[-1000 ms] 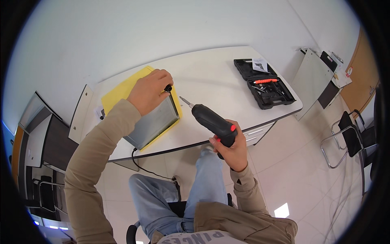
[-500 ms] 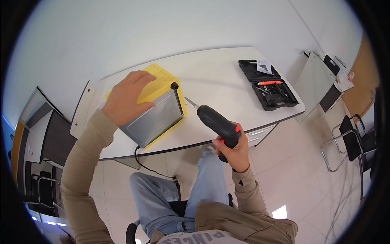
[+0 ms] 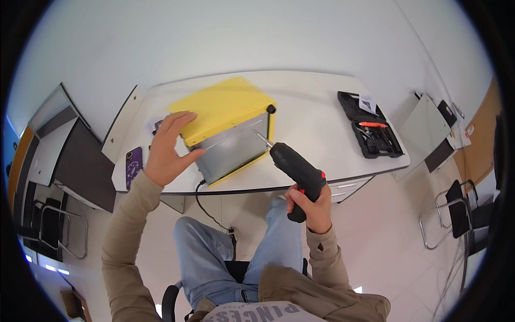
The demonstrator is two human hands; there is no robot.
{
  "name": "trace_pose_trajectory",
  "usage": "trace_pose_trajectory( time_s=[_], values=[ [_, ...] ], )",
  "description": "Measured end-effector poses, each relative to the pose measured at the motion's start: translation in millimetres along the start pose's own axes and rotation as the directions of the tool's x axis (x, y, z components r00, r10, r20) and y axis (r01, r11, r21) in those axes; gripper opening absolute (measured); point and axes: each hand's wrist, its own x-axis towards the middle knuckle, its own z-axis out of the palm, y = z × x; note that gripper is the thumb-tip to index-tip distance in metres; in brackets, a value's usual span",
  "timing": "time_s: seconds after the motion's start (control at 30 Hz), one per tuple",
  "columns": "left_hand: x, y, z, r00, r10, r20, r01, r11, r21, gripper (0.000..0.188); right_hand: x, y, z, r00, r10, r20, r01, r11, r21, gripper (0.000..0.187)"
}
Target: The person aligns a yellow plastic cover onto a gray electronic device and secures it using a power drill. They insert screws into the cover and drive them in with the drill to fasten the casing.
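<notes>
A yellow box-shaped appliance [image 3: 225, 107] with a grey metal panel [image 3: 230, 153] facing me lies on the white table, and a black cord [image 3: 199, 206] hangs from its lower corner. My left hand [image 3: 169, 153] is at its left edge, thumb and fingers spread around the corner; whether it touches cannot be told. In my right hand [image 3: 313, 206] is a black cordless screwdriver [image 3: 296, 167] with red buttons. Its long bit [image 3: 262, 137] points up and left, over the grey panel's right part. A black knob-like foot [image 3: 271, 109] sits at the panel's upper right corner.
An open black tool case [image 3: 375, 137] with bits and an orange shaft stands at the right of the white table [image 3: 311, 96]. A purple phone [image 3: 133, 166] lies near the left edge. Chairs [image 3: 456, 209] and another desk [image 3: 59, 161] stand to the sides.
The view has shifted left, bringing the phone into sight. My left hand has moved from over the appliance to its left edge. The screwdriver's bit now overlaps the grey panel.
</notes>
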Motion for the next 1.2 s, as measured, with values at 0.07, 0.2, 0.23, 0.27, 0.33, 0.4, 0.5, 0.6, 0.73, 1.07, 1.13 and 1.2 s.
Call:
trace_pose_trajectory(
  time_s=[0.07, 0.2, 0.23, 0.27, 0.33, 0.4, 0.5, 0.6, 0.73, 1.07, 1.13, 1.2],
  values=[
    [-3, -5, 6, 0.999, 0.013, -0.047, -0.015, 0.999, -0.036, 0.067, -3, -1, 8, 1.0, -0.014, 0.0, 0.014, 1.0, -0.016, 0.047],
    [-12, -12, 16, 0.986, 0.088, -0.139, -0.093, 0.995, -0.027, 0.063, -9, -3, 23, 1.0, -0.013, 0.004, 0.013, 0.999, -0.053, 0.055],
    [-15, -14, 18, 0.98, 0.121, -0.158, -0.124, 0.992, -0.005, 0.063, -9, -3, 27, 1.0, -0.021, 0.008, 0.022, 0.998, -0.056, 0.055],
    [-17, -16, 20, 0.98, 0.123, -0.155, -0.125, 0.992, -0.008, 0.062, -10, -2, 29, 1.0, -0.025, 0.005, 0.025, 0.997, -0.07, 0.055],
    [-20, -19, 24, 0.971, 0.143, -0.19, -0.152, 0.988, -0.034, 0.062, -10, -2, 32, 0.999, -0.033, 0.0, 0.033, 0.994, -0.1, 0.055],
    [-22, -21, 28, 0.966, 0.149, -0.212, -0.167, 0.983, -0.072, 0.062, -11, -1, 33, 0.999, -0.034, -0.002, 0.033, 0.994, -0.106, 0.055],
    [-24, -24, 31, 0.965, 0.126, -0.23, -0.158, 0.98, -0.125, 0.06, -12, 2, 33, 0.999, -0.039, -0.004, 0.038, 0.99, -0.138, 0.054],
    [-23, -25, 37, 0.958, 0.122, -0.26, -0.159, 0.979, -0.127, 0.058, -15, 5, 30, 0.999, -0.021, -0.029, 0.016, 0.987, -0.159, 0.053],
    [-21, -30, 54, 0.924, 0.161, -0.346, -0.192, 0.98, -0.055, 0.052, -17, 7, 20, 0.998, -0.031, -0.05, 0.02, 0.98, -0.199, 0.053],
    [-19, -31, 67, 0.876, 0.212, -0.433, -0.219, 0.975, 0.035, 0.043, 28, 9, -45, 0.909, -0.39, -0.149, 0.135, 0.612, -0.779, 0.056],
    [-20, -31, 63, 0.883, 0.215, -0.417, -0.221, 0.975, 0.035, 0.042, 54, 14, -63, 0.839, -0.543, 0.038, 0.178, 0.208, -0.962, 0.06],
    [-21, -31, 64, 0.888, 0.208, -0.41, -0.214, 0.976, 0.031, 0.043, 77, 21, -81, 0.85, -0.514, 0.117, 0.13, -0.012, -0.991, 0.063]
  ],
)
